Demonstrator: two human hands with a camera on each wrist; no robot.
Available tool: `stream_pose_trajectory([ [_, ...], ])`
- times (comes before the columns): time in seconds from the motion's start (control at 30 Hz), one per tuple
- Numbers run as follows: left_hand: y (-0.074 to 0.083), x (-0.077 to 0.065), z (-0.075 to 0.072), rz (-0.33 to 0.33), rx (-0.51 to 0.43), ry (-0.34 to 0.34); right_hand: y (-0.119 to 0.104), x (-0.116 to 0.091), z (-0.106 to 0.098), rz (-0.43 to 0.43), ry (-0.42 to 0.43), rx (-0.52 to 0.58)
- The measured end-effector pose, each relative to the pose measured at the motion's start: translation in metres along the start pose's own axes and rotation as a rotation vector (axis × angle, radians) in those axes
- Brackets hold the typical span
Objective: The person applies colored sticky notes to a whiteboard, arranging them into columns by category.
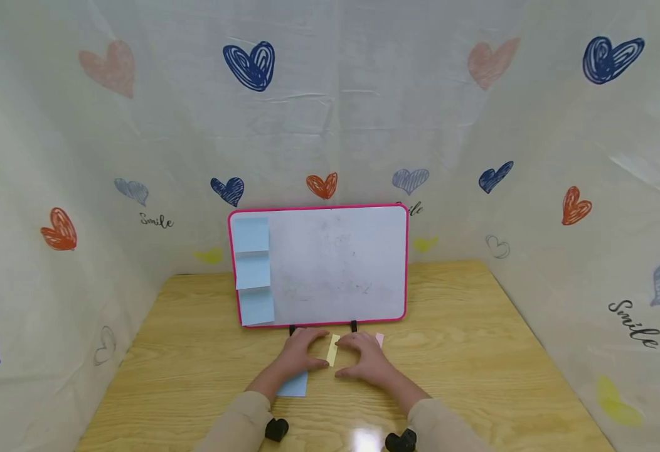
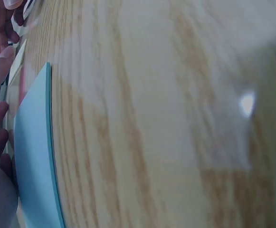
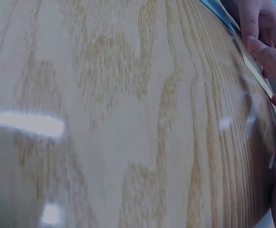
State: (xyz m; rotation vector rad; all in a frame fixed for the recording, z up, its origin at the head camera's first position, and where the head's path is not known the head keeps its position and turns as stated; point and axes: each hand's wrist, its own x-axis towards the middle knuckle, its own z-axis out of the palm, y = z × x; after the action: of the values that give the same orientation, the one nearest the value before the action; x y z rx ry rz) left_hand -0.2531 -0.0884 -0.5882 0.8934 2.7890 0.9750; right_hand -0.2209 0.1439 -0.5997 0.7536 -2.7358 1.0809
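Observation:
A narrow pale yellow sticky-note pad [image 1: 333, 350] lies on the table between my two hands. My left hand [image 1: 298, 353] is at its left, fingers and thumb apart, the thumb tip close to the pad's lower edge. On the other side my right hand [image 1: 366, 359] curves with its thumb apart from the fingers, its fingertips near the pad's upper right edge. Whether either hand touches the pad is unclear. A light blue sticky-note pad [image 2: 35, 142] lies under the left wrist. Part of a pink note [image 1: 379, 339] shows behind the right hand.
A pink-framed whiteboard [image 1: 338, 270] stands behind the hands on black feet [image 1: 354, 326]. Three blue sticky notes [image 1: 253, 270] run down its left side. The wooden table [image 1: 465, 364] meets a heart-patterned sheet [image 1: 364, 138] at the back and sides.

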Motion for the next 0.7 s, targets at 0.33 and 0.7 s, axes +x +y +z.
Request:
stream_pose_trajectory([
  [0.33,-0.0007,0.0005,0.0040,-0.012,0.082,-0.060,0.0017,-0.0045,0.0069,-0.145,0.001,-0.195],
  [0.7,0.0025,-0.0017,0.0018,-0.029,0.062,-0.084,0.0002,-0.0061,0.0076,-0.114,-0.004,-0.162],
])
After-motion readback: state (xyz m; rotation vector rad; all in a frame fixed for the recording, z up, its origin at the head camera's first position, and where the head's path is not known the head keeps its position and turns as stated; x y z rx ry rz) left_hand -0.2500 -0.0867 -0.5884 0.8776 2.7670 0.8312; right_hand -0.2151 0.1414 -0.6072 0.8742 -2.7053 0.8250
